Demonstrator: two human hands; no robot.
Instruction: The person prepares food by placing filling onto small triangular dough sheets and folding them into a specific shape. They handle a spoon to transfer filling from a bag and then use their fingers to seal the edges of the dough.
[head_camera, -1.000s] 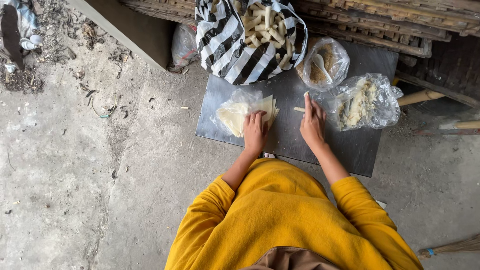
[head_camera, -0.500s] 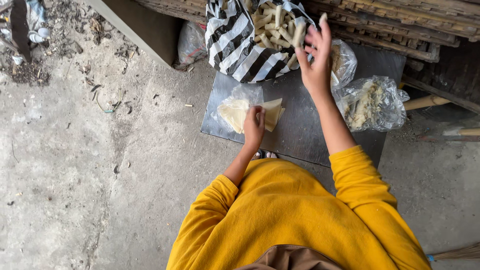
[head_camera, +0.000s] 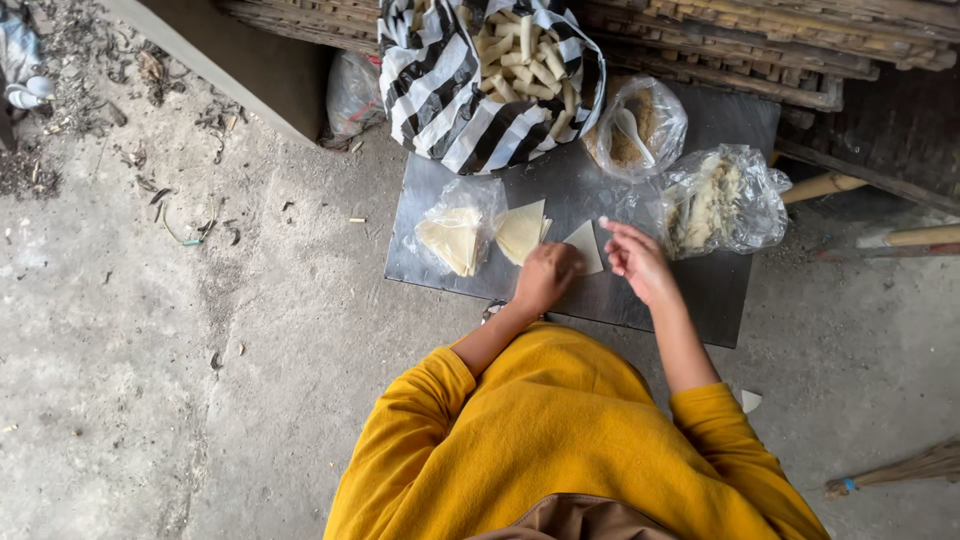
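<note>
Two bags (head_camera: 722, 200) beside right hand (head_camera: 636, 262), contents perhaps filling.

A black-and-white striped bag (head_camera: 440, 110) full of pale rolled sticks (head_camera: 525, 65) sits at the far edge of the grey table (head_camera: 720, 290). A crumpled plastic bag (head_camera: 352, 92) lies on the concrete floor (head_camera: 150, 380) beside a stack of wooden slats (head_camera: 760, 40). A broom (head_camera: 900, 470) lies at the right.
</note>
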